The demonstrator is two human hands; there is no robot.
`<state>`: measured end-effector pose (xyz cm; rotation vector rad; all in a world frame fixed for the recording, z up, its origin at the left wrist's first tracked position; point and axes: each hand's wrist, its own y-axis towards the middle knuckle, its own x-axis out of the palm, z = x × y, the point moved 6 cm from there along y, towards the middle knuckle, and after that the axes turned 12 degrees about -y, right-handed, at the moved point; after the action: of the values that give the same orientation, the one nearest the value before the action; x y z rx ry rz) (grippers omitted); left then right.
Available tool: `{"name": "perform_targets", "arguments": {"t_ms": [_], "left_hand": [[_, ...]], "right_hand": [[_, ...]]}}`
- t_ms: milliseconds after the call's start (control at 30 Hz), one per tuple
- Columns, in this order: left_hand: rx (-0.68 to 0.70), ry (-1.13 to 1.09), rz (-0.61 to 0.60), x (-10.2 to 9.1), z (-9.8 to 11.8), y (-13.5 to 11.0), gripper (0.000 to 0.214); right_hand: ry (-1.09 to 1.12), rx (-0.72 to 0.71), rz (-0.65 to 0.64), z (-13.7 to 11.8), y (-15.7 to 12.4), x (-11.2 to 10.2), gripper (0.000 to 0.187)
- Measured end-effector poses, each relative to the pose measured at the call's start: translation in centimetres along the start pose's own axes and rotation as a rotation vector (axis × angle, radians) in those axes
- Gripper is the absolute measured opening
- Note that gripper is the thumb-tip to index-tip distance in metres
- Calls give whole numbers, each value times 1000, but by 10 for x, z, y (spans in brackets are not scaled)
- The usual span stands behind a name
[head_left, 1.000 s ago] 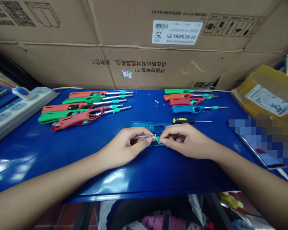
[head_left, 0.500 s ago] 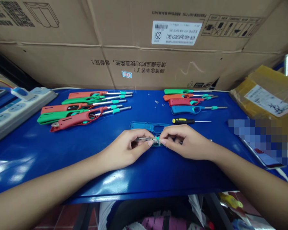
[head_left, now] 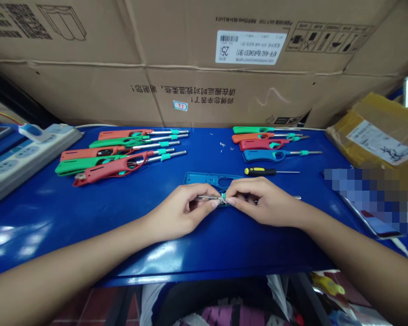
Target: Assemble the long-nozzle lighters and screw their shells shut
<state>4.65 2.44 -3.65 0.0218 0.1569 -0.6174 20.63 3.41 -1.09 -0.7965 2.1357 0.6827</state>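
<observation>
Lighter rod (head_left: 206,198): a thin silvery rod held level, just in front of the blue shell (head_left: 207,178) and a little above the table (head_left: 88,213). Its far tip pokes out past the right wrist.
Teal collar (head_left: 223,198): sits on the rod where the two sets of fingertips meet.
Left hand (head_left: 178,210): closed in a pinch on the rod, thumb and forefinger at the collar's left side.
Right hand (head_left: 263,201): closed in a pinch at the collar's right side, the rest of the rod hidden under the palm.
Blue shell: an open half-casing lying flat, partly covered by both hands.
Doing it well: my judgement is that the rod should stay level and in line with the shell. Grip close to the collar and press lightly, since a thin rod bends easily.
Screwdriver (head_left: 258,171): yellow and black, just behind the shell to its right.
Finished lighters (head_left: 265,143): four in a row, behind and right of the shell.
Loose lighters (head_left: 119,151): red and green, heaped behind and left of the shell.
White bits (head_left: 222,145): scattered behind the shell.
Power strip (head_left: 23,151): far left of the shell.
Cardboard boxes (head_left: 204,77): a wall of them well behind it.
Brown parcel (head_left: 377,131): far right.
</observation>
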Motion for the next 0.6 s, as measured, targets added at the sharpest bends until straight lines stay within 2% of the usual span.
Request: {"name": "perform_targets", "arguments": {"t_ms": [167,300,433,600], "left_hand": [[10,1,1,-1,2,1,27],[26,7,23,-4,4,2,26],[34,-6,38,-4,5,3,26],[31,-16,31,-2,2,1,26]], "right_hand": [[-13,18,30,1,0,-2,13],[-13,48,110,3,-1,-4,8],[-57,5,181,1,-3,-5,7],[-120,-53,179,-3,-4,-2,9]]}}
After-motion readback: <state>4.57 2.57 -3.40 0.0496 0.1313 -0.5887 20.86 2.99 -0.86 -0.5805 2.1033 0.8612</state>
